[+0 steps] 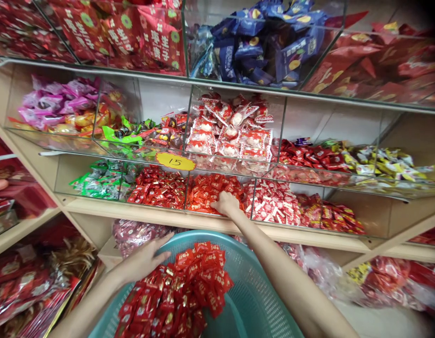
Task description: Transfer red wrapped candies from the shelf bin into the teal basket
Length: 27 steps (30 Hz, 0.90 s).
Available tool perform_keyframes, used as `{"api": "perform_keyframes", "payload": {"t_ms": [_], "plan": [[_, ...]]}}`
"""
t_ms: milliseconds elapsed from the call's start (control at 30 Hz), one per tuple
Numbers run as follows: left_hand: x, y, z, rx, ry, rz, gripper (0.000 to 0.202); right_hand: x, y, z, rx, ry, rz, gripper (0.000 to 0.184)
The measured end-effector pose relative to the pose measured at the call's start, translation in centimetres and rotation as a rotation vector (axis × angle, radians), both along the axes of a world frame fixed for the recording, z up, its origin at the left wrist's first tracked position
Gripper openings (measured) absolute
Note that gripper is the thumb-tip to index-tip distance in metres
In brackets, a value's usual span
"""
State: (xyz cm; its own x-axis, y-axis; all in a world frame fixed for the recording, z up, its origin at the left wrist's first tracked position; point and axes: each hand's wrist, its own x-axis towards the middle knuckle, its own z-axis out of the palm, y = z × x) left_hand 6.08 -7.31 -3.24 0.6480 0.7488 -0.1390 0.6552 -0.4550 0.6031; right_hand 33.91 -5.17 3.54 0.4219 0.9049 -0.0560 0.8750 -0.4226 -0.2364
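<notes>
Orange-red wrapped sweets (206, 188) fill a clear-walled compartment in the lowest display row; the right hand (226, 203) rests among them at the front edge, fingers curled, though whether any sweets are pinched cannot be told. Directly below stands a teal perforated basket (243, 267) holding two adjoining heaps: orange-red packets (203, 267) toward the upper right, darker red packets with gold marks (157, 300) toward the lower left, with bare floor of the basket visible on the right. The left hand (148, 256) lies at the basket's left rim, its fingers extended and slightly spread. The right forearm (284, 267) crosses the basket's right rim and hides part of it. Flanking the compartment are, on the left, red-and-gold packets (161, 188) and green packets (101, 180) beyond; on the right, red-and-white sweets (275, 202), then red packets with yellow lettering (340, 218). A yellow tag (175, 161) marked "15" hangs above, left of centre. The middle row includes white-and-red packs (231, 136) and purple packs (58, 101); the top row, dark blue packs (266, 51). Bagged goods (138, 234) sit beneath the shelf, partly hidden by the basket and left hand.
</notes>
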Motion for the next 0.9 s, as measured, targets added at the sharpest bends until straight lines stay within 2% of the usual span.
{"api": "perform_keyframes", "payload": {"t_ms": [167,400,567,733,900], "plan": [[0.0,0.1,-0.3,0.007,-0.006,-0.012,0.066,0.5,-0.7,0.6,-0.026,0.009,0.032,0.043],[0.0,0.0,-0.4,0.002,-0.015,0.002,0.066,0.5,-0.8,0.2,-0.044,0.029,0.028,0.047],[0.2,-0.2,0.1,-0.007,-0.011,0.011,0.065,0.6,-0.4,-0.2,-0.023,0.052,0.03,0.036],[0.1,-0.3,0.1,0.006,-0.049,0.015,0.061,0.5,-0.2,-0.6,-0.004,0.074,0.027,0.035],[-0.1,-0.4,0.0,0.009,-0.051,0.026,0.06,1.0,-1.2,0.0,0.037,0.076,0.042,0.03]]}}
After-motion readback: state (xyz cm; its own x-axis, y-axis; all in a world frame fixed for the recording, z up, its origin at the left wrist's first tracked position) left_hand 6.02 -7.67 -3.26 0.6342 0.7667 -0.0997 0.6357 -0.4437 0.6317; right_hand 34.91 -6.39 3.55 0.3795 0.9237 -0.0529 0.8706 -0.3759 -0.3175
